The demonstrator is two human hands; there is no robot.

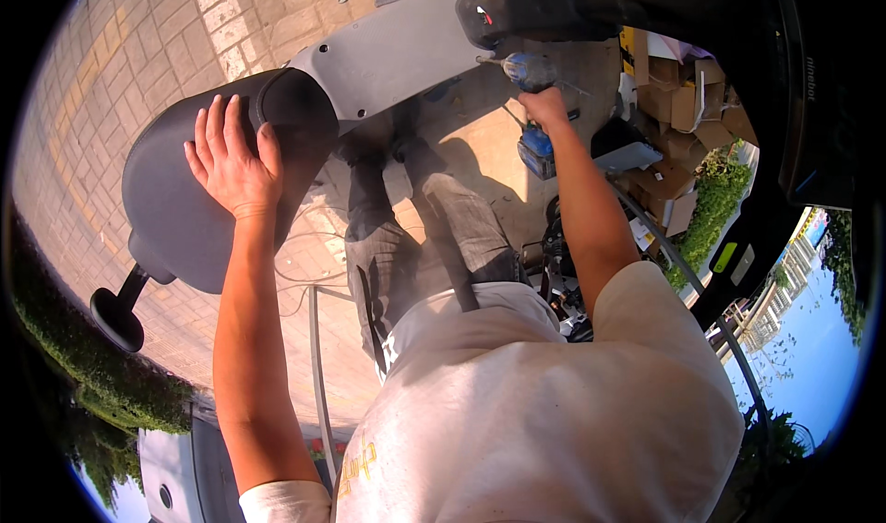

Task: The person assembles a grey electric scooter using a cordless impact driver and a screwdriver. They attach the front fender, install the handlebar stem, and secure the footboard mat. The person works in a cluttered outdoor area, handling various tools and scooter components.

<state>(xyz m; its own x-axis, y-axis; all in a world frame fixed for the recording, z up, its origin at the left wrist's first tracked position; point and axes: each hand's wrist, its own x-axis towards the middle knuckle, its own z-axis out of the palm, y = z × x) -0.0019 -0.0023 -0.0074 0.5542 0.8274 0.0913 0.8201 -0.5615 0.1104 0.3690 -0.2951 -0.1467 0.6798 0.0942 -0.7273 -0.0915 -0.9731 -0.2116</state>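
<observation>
My left hand (233, 161) lies flat with fingers spread on the black seat (175, 200) of an electric scooter. My right hand (546, 109) is wrapped round the grip of a blue cordless drill (530, 71), whose battery (536, 154) hangs below the fist. The drill points left, its tip close to the right edge of the scooter's grey floor panel (397, 54). Whether the tip touches the panel I cannot tell. Dark screw holes show on the panel near its seat end.
Opened cardboard boxes (678, 108) are heaped at the right, beside a green hedge (715, 209). The scooter's black front column (646, 4) crosses the upper right. A thin metal bar (320, 384) stands by my left side. Brick paving (120, 89) spreads at the left.
</observation>
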